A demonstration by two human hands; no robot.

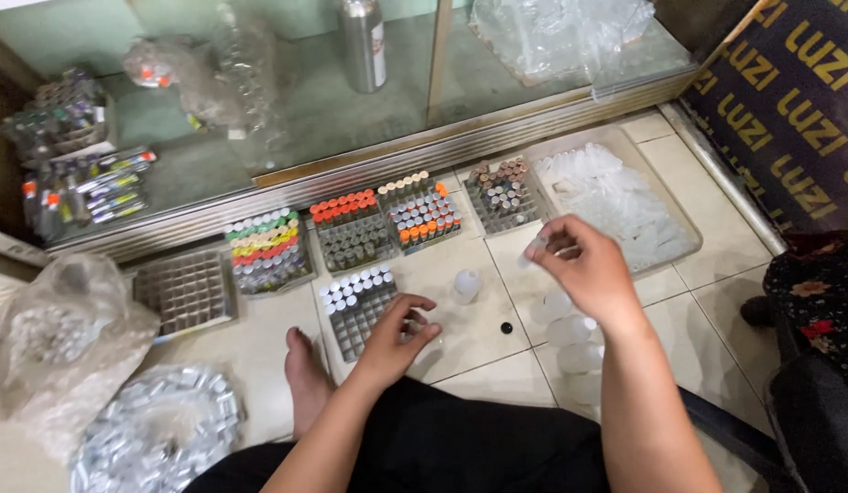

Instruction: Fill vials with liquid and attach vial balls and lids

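Note:
My right hand (584, 269) is raised over the tiled floor and pinches a small clear cap or vial top (533, 248) between its fingertips. My left hand (397, 336) rests at the near right corner of a grid tray (351, 315) partly filled with white-capped vials, its fingers curled around a small glass vial (413, 321). A small clear plastic bottle (466, 285) stands on the tile between my hands. A tiny black cap (506, 327) lies on the floor just beyond it.
Several grid trays of colour-capped vials (264, 248) (424, 217) (502, 194) line a glass cabinet's base. An empty grid tray (185, 290) sits left, a clear tray of plastic bottles (625, 196) right. Plastic bags of parts (59, 347) (159, 429) lie left. My bare foot (305, 374) rests near the tray.

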